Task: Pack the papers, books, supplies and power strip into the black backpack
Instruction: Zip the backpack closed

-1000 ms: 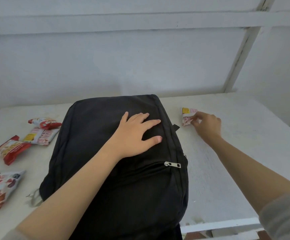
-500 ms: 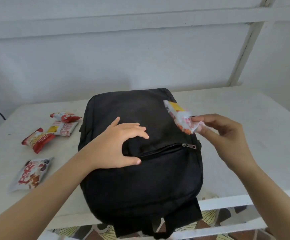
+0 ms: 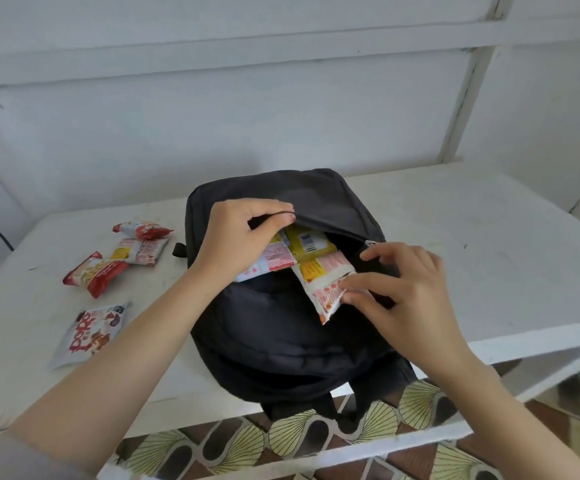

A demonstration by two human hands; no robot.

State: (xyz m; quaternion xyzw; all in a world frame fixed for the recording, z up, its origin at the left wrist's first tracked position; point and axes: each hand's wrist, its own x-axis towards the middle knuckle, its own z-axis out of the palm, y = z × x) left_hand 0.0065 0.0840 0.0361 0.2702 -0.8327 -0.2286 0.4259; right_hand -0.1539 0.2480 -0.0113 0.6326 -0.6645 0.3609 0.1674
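The black backpack (image 3: 281, 334) lies flat on the white table (image 3: 489, 258), its front pocket unzipped. My left hand (image 3: 243, 237) grips the upper edge of the pocket and holds it wide. My right hand (image 3: 399, 289) pinches a pink and white snack packet (image 3: 326, 289) that sits half inside the pocket mouth. Other packets (image 3: 302, 247), yellow and pink, lie in the pocket. The zipper pull (image 3: 371, 242) rests at the right end of the opening.
Several loose snack packets lie on the table left of the bag: two red ones (image 3: 94, 273) (image 3: 141, 229), a pink one (image 3: 141, 251) and a white "Pops" packet (image 3: 89, 334). The table's front edge runs just below the bag; patterned floor (image 3: 316, 441) shows under it.
My right hand brought the packet from the table's right side to the pocket. My left hand went from lying flat on the bag to pulling the pocket open.
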